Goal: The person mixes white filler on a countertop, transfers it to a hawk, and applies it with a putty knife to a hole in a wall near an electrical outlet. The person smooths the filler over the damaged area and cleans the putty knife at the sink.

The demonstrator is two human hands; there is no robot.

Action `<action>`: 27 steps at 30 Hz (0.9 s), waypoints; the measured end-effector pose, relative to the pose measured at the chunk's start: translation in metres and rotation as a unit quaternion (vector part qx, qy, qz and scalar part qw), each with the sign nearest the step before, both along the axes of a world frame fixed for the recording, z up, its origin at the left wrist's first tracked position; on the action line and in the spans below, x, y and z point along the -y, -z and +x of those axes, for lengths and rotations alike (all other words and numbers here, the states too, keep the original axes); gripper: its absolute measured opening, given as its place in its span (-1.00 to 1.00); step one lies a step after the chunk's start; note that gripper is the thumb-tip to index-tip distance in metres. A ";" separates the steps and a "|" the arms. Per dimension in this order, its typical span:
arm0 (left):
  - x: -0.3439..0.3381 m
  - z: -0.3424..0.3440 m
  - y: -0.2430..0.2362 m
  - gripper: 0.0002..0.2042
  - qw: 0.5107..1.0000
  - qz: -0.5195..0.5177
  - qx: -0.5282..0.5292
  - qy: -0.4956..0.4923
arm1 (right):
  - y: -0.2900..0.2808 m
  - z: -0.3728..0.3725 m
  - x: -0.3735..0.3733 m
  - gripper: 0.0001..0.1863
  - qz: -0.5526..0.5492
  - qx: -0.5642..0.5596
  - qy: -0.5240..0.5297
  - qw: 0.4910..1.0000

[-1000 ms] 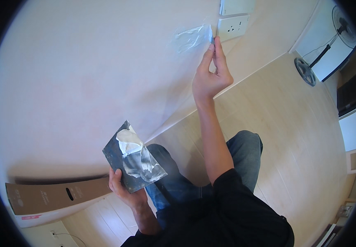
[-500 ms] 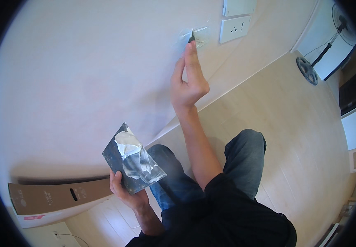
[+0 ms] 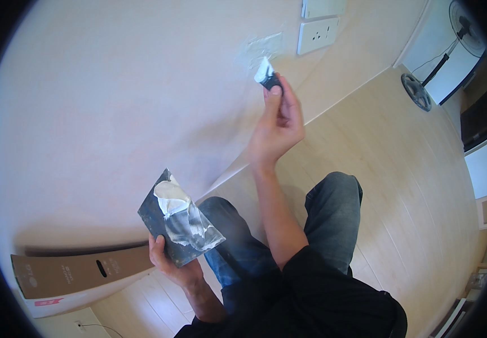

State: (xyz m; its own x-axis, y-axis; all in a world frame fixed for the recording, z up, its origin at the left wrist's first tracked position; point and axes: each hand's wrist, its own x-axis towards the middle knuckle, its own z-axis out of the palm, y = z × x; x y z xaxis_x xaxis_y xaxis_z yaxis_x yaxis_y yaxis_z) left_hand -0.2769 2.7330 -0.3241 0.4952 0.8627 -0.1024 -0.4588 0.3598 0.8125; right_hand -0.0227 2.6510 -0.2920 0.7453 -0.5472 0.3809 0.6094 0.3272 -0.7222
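Observation:
My left hand [image 3: 175, 266] grips the lower edge of a dark square board [image 3: 154, 217], its thumb on the top face. Thick white filler paste [image 3: 176, 203] lies in a smeared heap across that board. Pinched between the thumb and fingers of my right hand [image 3: 279, 121] is a small dark scraper [image 3: 271, 82], with white paste covering its far end. The scraper is just below a rough, shiny patch of filler [image 3: 265, 48] on the pale wall [image 3: 114, 112], and looks apart from it.
Right of the patch, a white wall socket [image 3: 318, 36] sits below another white plate [image 3: 323, 7]. A brown cardboard box [image 3: 80, 271] leans along the wall at lower left. A standing fan [image 3: 416, 92] is at far right on the wooden floor [image 3: 395, 186].
My right hand has drawn back from the wall patch, down and slightly right, and turned so the scraper's paste-covered face shows. My left hand and the board have hardly moved.

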 end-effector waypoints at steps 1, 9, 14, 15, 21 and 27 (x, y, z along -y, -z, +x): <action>0.000 0.001 -0.001 -0.51 1.000 -0.008 -0.001 0.001 | -0.002 0.004 0.007 -0.73 0.067 -0.015 -0.063 0.996; -0.024 0.004 -0.006 -0.59 0.986 -0.061 0.027 0.153 | -0.018 -0.062 0.026 -0.75 0.133 -0.053 -0.358 0.922; -0.030 0.008 -0.007 -0.61 0.933 -0.201 0.076 0.290 | -0.018 -0.125 0.037 -0.84 -0.139 0.062 -0.326 0.933; -0.030 0.010 -0.007 -0.60 0.924 -0.216 0.073 0.306 | -0.018 -0.131 0.044 -0.85 -0.229 0.134 -0.292 0.919; -0.026 0.023 -0.012 -0.59 0.890 -0.273 0.106 0.350 | -0.010 -0.144 0.073 -0.84 -0.427 0.339 -0.199 0.814; -0.023 0.035 -0.015 -0.59 0.887 -0.304 0.117 0.327 | 0.004 -0.147 0.096 -0.88 -0.403 0.280 -0.185 0.852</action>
